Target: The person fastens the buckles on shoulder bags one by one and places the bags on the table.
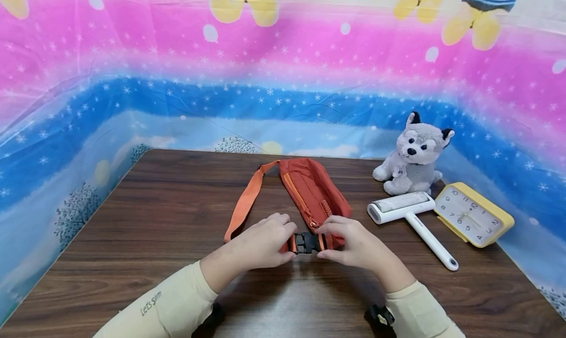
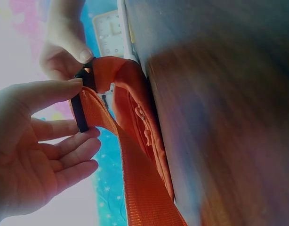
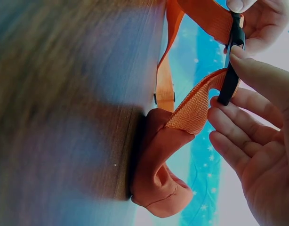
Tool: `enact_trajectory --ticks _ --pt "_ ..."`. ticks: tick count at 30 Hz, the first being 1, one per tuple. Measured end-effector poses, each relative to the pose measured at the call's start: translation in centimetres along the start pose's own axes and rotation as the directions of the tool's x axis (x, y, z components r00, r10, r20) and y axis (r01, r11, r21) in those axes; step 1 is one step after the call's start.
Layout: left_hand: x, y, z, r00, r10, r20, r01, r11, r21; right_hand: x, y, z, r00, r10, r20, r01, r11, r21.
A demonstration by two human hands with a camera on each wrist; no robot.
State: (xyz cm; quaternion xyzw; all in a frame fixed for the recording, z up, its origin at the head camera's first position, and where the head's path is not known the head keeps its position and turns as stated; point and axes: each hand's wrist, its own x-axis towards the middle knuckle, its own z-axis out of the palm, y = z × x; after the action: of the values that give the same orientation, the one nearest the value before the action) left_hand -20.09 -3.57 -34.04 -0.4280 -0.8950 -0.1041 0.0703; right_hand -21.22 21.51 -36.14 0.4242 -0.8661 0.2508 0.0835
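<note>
A rust-orange waist bag (image 1: 309, 188) lies on the table, its orange strap (image 1: 244, 205) looping out to the left. At the bag's near end the black buckle (image 1: 306, 242) has its two halves together. My left hand (image 1: 267, 239) pinches the buckle's left end between thumb and fingers; my right hand (image 1: 353, 242) pinches its right end. In the left wrist view my left hand (image 2: 50, 136) holds the black piece where the strap (image 2: 135, 174) threads through. The right wrist view has my right hand (image 3: 262, 127) on the buckle (image 3: 231, 70), held above the tabletop.
On the right of the brown table (image 1: 146, 220) lies a white lint roller (image 1: 424, 230). Behind it sits a grey plush dog (image 1: 415, 156), and a yellow alarm clock (image 1: 473, 214) stands at the right edge. A patterned pink and blue cloth (image 1: 265, 97) hangs around the table.
</note>
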Motion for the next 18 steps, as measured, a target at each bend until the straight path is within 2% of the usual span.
enact_trajectory --ticks 6,18 --pt "0.0 -0.05 0.02 1.0 -0.001 -0.016 0.001 1.0 0.003 0.01 0.11 -0.05 1.0 0.002 0.02 -0.002 1.0 -0.007" --pt "0.07 -0.09 0.11 1.0 0.001 -0.017 -0.001 1.0 0.008 0.04 0.44 0.09 0.998 -0.058 -0.022 0.059 0.998 0.021"
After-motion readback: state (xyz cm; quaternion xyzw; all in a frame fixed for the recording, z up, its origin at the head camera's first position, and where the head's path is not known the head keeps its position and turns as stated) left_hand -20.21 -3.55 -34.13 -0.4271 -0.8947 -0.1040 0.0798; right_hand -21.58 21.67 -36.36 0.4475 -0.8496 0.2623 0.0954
